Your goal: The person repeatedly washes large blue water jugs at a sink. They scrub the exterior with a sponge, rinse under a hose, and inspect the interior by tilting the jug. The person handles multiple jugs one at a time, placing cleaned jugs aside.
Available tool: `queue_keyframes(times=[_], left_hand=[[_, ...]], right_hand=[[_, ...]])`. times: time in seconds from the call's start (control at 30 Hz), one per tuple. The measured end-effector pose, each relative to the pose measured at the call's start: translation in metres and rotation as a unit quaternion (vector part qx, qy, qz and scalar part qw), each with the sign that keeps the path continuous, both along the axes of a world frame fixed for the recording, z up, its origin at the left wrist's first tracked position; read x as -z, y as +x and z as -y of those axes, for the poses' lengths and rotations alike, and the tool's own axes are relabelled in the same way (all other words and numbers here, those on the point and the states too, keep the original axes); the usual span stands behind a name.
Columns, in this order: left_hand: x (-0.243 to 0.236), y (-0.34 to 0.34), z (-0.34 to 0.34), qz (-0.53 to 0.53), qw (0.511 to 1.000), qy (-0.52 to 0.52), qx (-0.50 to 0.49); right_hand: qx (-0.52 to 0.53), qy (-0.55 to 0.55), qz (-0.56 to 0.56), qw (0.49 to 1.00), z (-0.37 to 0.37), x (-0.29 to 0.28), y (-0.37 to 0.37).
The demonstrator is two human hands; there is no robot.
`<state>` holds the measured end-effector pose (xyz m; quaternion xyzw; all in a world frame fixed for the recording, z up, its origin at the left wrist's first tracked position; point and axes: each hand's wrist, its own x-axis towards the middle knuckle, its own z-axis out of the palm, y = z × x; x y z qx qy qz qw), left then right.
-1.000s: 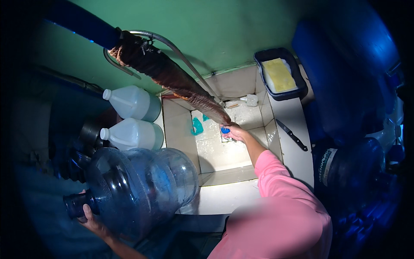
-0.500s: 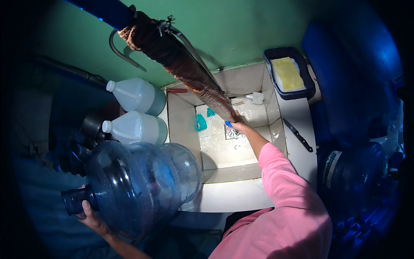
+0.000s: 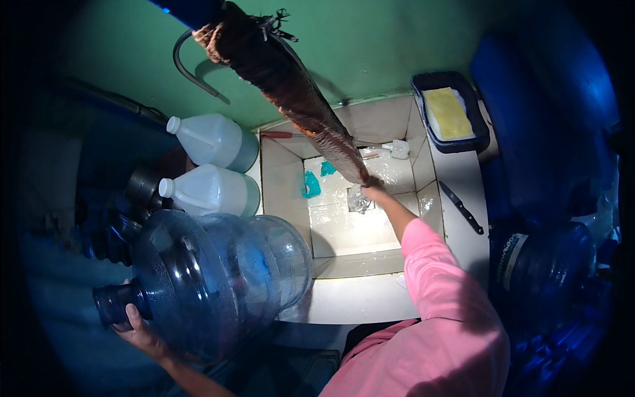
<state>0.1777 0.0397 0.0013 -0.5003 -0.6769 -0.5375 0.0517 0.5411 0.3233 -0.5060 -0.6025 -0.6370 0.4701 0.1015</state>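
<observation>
The wall (image 3: pixel 387 56) is behind the sink (image 3: pixel 284 198). Left of the sink are two jugs (image 3: pixel 213 192), one behind the other. At its front-left corner is a bottle (image 3: pixel 218 284), neck turned away from the sink, the left hand (image 3: pixel 140 329) on that neck. In the sink, scraps (image 3: pixel 311 186) lie left, the drain (image 3: pixel 358 200) near the middle, a brush (image 3: pixel 399 149) at back right. The right hand (image 3: pixel 375 188) is in it, at the lower end of a tube (image 3: pixel 291 92). On the sink's right ledge lies a knife (image 3: pixel 461 208); at its back-right corner, a tub (image 3: pixel 482 137) with a pad (image 3: pixel 448 114) inside.
</observation>
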Motion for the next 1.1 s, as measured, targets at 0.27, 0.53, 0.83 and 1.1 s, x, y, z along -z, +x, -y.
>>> queue_keyframes(times=[0.27, 0.53, 0.83, 1.1], left_hand=[[0.0, 0.007, -0.008, 0.001, 0.999, -0.001, 0.038], [0.004, 0.002, -0.016, -0.03, 0.996, 0.039, 0.081], [0.025, -0.138, -0.098, -0.055, 0.979, 0.119, 0.156], [0.021, -0.136, -0.131, 0.062, 0.938, 0.053, 0.337]], right_hand=[[-0.352, -0.001, 0.049, 0.935, 0.038, -0.1, -0.022], [-0.055, 0.511, -0.651, 0.559, 0.088, -0.471, -0.15], [-0.198, 0.546, -0.415, 0.7, 0.147, -0.556, -0.258], [-0.186, 0.647, -0.166, 0.721, 0.157, -0.552, -0.275]])
